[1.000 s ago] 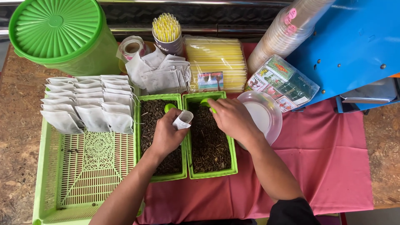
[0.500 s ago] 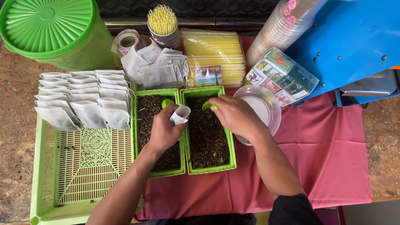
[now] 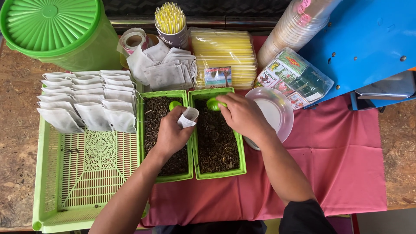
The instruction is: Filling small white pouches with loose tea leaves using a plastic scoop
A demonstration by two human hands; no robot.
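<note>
Head view looks straight down on a desk draped in a pink cloth (image 3: 329, 173). The left hand (image 3: 171, 134) is curled around a small white paper filter bag (image 3: 188, 117), pinching it below its open mouth and holding it upright over the gap between two green trays of dark loose tea (image 3: 216, 138). The right hand (image 3: 242, 116) is closed on a green scoop (image 3: 213, 104) at the far end of the right tray. A second green scoop (image 3: 175, 105) lies in the left tray (image 3: 152, 125).

The bag looks feather-light, thin and limp, so it would likely crumple or tear under a hard squeeze; a gentle pinch at the sides near the rim should keep the mouth open. Filled bags (image 3: 86, 102) sit in rows on a green mesh tray (image 3: 86, 182) to the left.
</note>
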